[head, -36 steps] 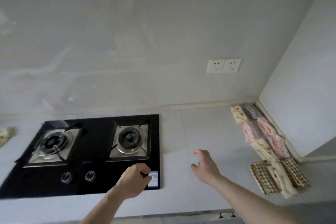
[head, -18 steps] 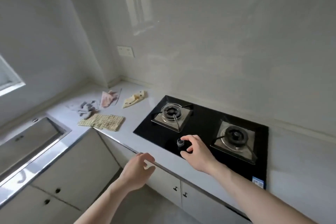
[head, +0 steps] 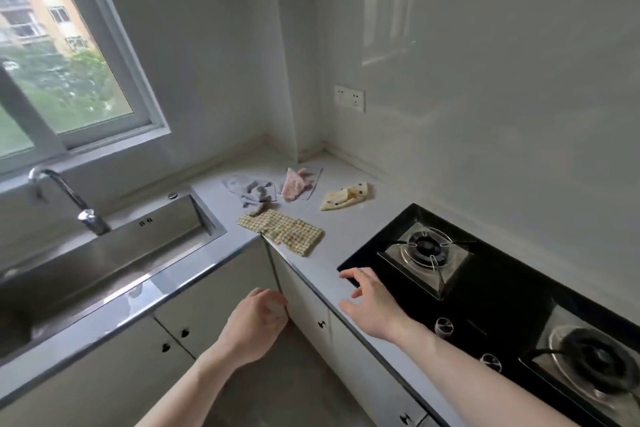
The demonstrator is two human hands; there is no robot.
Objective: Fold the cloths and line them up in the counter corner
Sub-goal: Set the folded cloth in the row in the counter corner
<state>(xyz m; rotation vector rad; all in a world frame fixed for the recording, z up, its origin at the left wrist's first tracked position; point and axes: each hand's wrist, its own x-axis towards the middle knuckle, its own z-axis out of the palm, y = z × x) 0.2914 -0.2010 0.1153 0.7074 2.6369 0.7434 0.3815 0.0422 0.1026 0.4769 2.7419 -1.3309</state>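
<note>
Both grips were empty, right hand (head: 372, 305) spread beside the hob (head: 485, 274), left hand (head: 256, 322) loosely curled, and a hasty grab could have dragged the checked cloth (head: 282, 227), lying past the hob, off the counter (head: 346, 218) edge.

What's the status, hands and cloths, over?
Left hand loosely curled, empty; right hand open. Loose, untouched: checked cloth, grey cloth, pink cloth, yellow cloth. Nothing blocking.

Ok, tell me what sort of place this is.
Most likely a home kitchen: a two-burner gas hob set in the counter, a steel sink with a tap below a window, and cupboard doors underneath.
</note>
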